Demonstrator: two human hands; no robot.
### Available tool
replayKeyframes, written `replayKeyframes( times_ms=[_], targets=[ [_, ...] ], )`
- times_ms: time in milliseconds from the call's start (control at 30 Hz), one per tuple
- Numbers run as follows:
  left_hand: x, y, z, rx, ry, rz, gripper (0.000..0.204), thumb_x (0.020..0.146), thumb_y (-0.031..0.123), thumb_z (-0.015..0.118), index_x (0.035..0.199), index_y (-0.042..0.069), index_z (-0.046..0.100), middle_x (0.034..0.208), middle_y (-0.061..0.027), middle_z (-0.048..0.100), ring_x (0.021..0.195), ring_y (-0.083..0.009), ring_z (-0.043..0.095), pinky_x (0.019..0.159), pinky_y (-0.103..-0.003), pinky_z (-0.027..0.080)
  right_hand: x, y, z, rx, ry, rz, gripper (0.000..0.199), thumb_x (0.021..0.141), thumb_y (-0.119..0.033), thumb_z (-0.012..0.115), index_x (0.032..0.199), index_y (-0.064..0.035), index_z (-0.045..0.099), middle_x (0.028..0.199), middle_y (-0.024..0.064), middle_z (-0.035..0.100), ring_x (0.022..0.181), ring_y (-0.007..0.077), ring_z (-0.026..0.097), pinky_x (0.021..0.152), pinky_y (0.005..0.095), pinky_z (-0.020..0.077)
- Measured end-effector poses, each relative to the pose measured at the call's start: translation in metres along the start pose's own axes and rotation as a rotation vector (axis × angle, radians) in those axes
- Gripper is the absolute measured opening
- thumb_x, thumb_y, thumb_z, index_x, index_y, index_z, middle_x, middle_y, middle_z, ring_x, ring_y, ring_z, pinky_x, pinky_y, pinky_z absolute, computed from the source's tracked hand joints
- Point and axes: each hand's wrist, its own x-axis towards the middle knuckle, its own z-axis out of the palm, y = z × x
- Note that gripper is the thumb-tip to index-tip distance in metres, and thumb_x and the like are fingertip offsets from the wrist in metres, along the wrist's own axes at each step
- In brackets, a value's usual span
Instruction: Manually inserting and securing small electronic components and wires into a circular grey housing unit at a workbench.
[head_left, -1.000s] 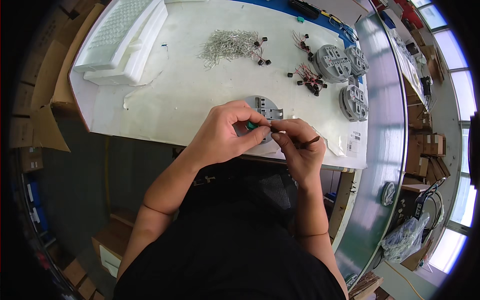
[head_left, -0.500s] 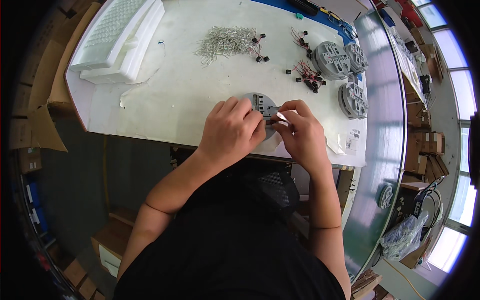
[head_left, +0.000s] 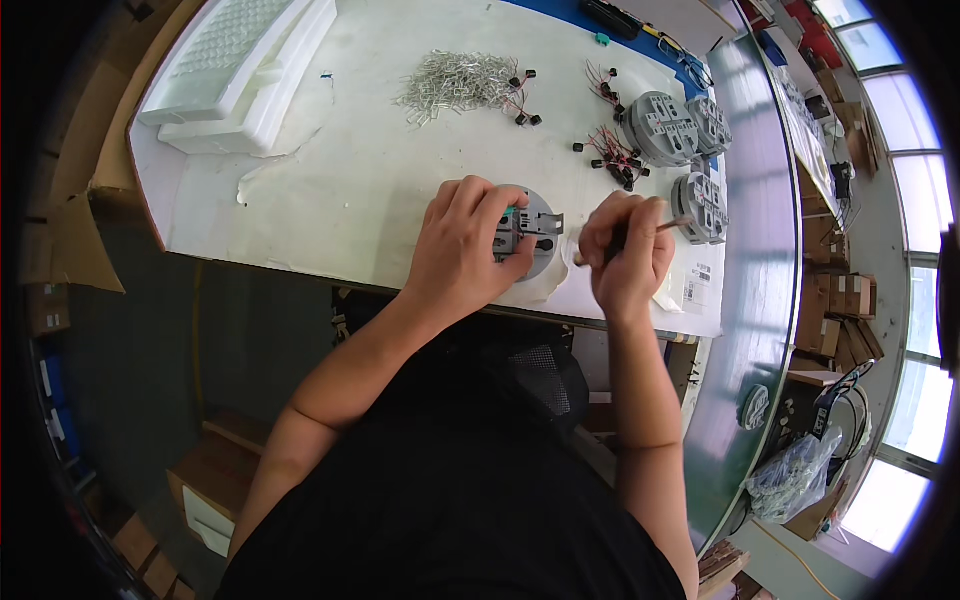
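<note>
A round grey plastic base point(head_left: 545, 250) with slots and small raised parts lies flat near the front edge of the worktable. My left hand point(head_left: 462, 238) grips it from the left, thumb on the near side and fingers over the far side. To the right of the base, apart from it, my right hand point(head_left: 628, 245) is closed around a thin rod-like tool point(head_left: 677, 224). One end of that tool sticks out to the right; its working end is too blurred and covered to make out.
A heap of small silvery metal pieces point(head_left: 455, 84) lies farther back. Black cylindrical parts with red wires point(head_left: 618, 160) sit near stacked grey round bases point(head_left: 662, 128). White foam trays point(head_left: 225, 85) stand at far left. A translucent panel point(head_left: 765, 230) borders the table on the right.
My right hand has drawn back to the right, away from the base, and turned with the thin tool in it. My left hand has stayed on the base, now gripping it more widely.
</note>
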Motion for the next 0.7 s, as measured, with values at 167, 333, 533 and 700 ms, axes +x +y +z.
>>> replayKeyframes(
  times_ms=[167,333,533,700],
  targets=[
    [-0.001,-0.003,0.001,-0.037,-0.005,-0.003,0.041,0.081,0.014,0.084,0.118,0.011,0.067,0.111,-0.0062,0.062,0.109,-0.0315,0.060,0.097,-0.043,0.051,0.007,0.040,0.024,-0.101,-0.045,-0.251,0.054,0.119,-0.036,0.042,0.077,-0.0033,0.050,0.069,0.0039,0.051,0.051,0.0093,0.041,0.047,0.0310,0.0356],
    [0.000,-0.007,-0.002,-0.055,0.002,0.031,0.041,0.080,0.015,0.085,0.117,0.011,0.067,0.109,-0.0071,0.062,0.109,-0.0320,0.060,0.096,-0.044,0.051,0.016,0.029,0.026,-0.390,-0.129,-0.214,0.047,0.117,-0.029,0.046,0.078,-0.0034,0.051,0.070,0.0046,0.054,0.052,0.0105,0.044,0.049,0.0300,0.0347],
    [0.004,-0.005,-0.009,-0.207,-0.166,0.042,0.043,0.081,0.017,0.088,0.120,0.009,0.070,0.113,-0.0097,0.064,0.112,-0.0332,0.060,0.100,-0.045,0.051,0.108,0.019,0.032,-0.952,-0.172,-0.308,0.027,0.104,-0.024,0.068,0.093,0.0001,0.070,0.077,0.0084,0.065,0.065,0.0188,0.063,0.062,0.0325,0.0492],
    [0.002,-0.007,-0.008,-0.203,-0.187,0.044,0.042,0.083,0.019,0.087,0.121,0.010,0.070,0.114,-0.0090,0.063,0.113,-0.0325,0.060,0.100,-0.045,0.051,0.146,0.037,0.037,-1.437,-0.335,-0.129,0.023,0.091,-0.028,0.077,0.106,-0.0109,0.079,0.102,0.0151,0.074,0.096,0.0358,0.072,0.083,0.0466,0.0576]
  ],
)
